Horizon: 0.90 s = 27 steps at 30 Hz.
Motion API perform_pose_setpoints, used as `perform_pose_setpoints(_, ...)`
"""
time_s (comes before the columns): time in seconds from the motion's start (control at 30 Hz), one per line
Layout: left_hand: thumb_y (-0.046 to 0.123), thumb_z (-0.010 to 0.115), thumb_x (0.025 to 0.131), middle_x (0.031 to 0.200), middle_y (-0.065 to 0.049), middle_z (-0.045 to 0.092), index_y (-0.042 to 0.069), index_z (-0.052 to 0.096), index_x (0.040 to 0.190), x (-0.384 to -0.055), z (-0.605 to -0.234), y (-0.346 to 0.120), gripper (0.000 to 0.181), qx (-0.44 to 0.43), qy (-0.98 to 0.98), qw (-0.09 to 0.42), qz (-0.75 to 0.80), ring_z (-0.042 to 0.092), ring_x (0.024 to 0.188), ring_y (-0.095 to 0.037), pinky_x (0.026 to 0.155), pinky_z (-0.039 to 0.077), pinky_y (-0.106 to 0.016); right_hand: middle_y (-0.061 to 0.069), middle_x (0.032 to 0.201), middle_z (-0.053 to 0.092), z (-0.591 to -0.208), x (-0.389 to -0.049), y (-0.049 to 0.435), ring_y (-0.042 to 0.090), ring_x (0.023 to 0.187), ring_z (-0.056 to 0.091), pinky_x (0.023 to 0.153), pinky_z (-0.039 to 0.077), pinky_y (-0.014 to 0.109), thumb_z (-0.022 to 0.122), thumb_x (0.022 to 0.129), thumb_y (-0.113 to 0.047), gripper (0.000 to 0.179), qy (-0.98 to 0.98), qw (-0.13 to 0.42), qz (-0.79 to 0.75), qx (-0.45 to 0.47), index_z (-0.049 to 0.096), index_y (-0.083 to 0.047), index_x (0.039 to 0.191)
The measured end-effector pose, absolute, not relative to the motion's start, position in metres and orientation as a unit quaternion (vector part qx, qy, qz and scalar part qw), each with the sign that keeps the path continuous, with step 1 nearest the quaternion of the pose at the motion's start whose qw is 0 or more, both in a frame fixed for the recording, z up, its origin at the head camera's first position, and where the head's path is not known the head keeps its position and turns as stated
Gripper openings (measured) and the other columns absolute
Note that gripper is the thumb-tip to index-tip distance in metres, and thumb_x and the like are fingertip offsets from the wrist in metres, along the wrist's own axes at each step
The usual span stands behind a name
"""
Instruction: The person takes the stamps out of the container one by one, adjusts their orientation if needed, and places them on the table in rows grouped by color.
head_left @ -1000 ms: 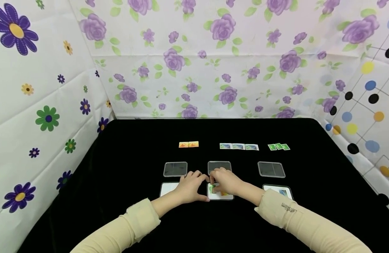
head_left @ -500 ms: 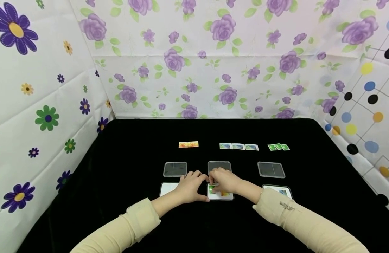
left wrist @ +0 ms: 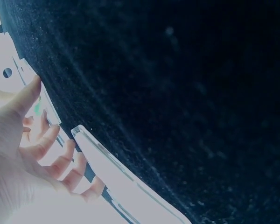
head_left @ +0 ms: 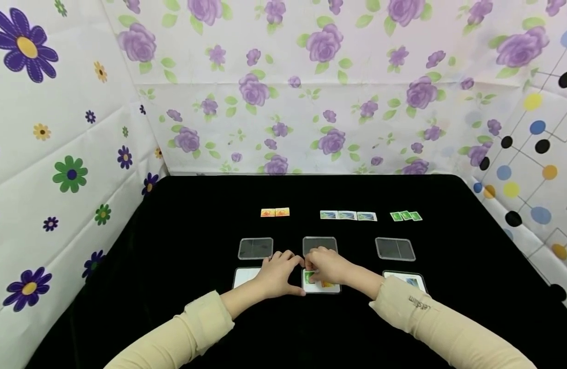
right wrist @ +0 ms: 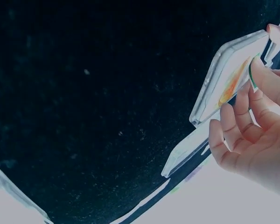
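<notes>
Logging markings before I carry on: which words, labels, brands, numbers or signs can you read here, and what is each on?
"Lets…m": right sleeve, upside down in the head view; the letters between are too blurred.
Back-row orange cards, blue cards and green cards: any print is too small to read.
Orange card in the middle case: nothing legible.
No other readable text or numbers.

A black-clothed table [head_left: 191, 215] stands before a white, purple-flowered back wall [head_left: 302, 118].
</notes>
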<state>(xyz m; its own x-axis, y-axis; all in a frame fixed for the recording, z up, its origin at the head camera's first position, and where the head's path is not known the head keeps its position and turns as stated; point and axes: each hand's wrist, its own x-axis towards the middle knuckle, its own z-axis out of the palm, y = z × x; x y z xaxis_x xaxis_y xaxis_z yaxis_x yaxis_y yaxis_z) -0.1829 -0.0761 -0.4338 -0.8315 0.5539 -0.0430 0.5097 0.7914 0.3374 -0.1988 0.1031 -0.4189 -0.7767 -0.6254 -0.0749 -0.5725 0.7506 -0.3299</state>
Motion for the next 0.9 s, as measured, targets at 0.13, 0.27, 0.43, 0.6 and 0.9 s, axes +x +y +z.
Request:
perform_pose_setpoints(0.13, 0.045, 0.078, 0.073, 0.119, -0.005, 0.055, 0.015, 0.055, 0.124, -0.1816, -0.4341, -0.0769, 0.063, 0.280, 0.944, 0.068, 0.160, 0.049, 0.110, -0.028, 0.091, 0.040, -0.057, -0.001, 0.082, 0.059, -0.4197, -0.1953, 0.1042, 0.011, 0.075, 0.046, 0.066, 0.039, 0.026, 0.078, 0.075, -0.014, 0.017, 0.928, 0.065, -0.148, -0.336, 0.065, -0.010, 0.085)
perform_pose_setpoints(0.27, 0.044, 0.078, 0.073, 0.119, -0.005, 0.055, 0.015, 0.055, 0.124, -0.1810, -0.4317, -0.0764, 0.063, 0.280, 0.945, 0.067, 0.158, 0.049, 0.110, -0.029, 0.091, 0.039, -0.058, -0.002, 0.077, 0.058, -0.4208, -0.1948, 0.1060, 0.009, 0.070, 0.044, 0.062, 0.037, 0.022, 0.080, 0.073, -0.014, 0.019, 0.926, 0.036, -0.151, -0.345, 0.063, -0.010, 0.083)
perform_pose_setpoints(0.43, 0.044, 0.077, 0.073, 0.119, -0.005, 0.054, 0.015, 0.054, 0.124, -0.1787, -0.4324, -0.0758, 0.063, 0.281, 0.945, 0.066, 0.154, 0.049, 0.110, -0.028, 0.091, 0.039, -0.058, -0.003, 0.074, 0.056, -0.4257, -0.1929, 0.1077, 0.008, 0.068, 0.044, 0.060, 0.038, 0.019, 0.079, 0.073, -0.010, 0.019, 0.925, 0.020, -0.165, -0.341, 0.062, -0.010, 0.081)
perform_pose_setpoints(0.6, 0.045, 0.077, 0.073, 0.119, -0.005, 0.054, 0.015, 0.054, 0.125, -0.1785, -0.4335, -0.0762, 0.064, 0.281, 0.946, 0.062, 0.147, 0.049, 0.110, -0.028, 0.091, 0.040, -0.058, 0.000, 0.079, 0.061, -0.4271, -0.1905, 0.1079, 0.010, 0.072, 0.053, 0.063, 0.045, 0.020, 0.074, 0.076, -0.001, 0.017, 0.921, 0.017, -0.188, -0.341, 0.062, -0.009, 0.083)
perform_pose_setpoints(0.9, 0.044, 0.078, 0.073, 0.117, -0.004, 0.055, 0.016, 0.055, 0.124, -0.1796, -0.4344, -0.0763, 0.062, 0.281, 0.945, 0.062, 0.157, 0.049, 0.109, -0.027, 0.090, 0.040, -0.056, -0.002, 0.069, 0.056, -0.4279, -0.1947, 0.1127, 0.002, 0.059, 0.043, 0.056, 0.038, 0.016, 0.067, 0.081, 0.005, 0.011, 0.902, 0.037, -0.266, -0.339, 0.064, -0.006, 0.084)
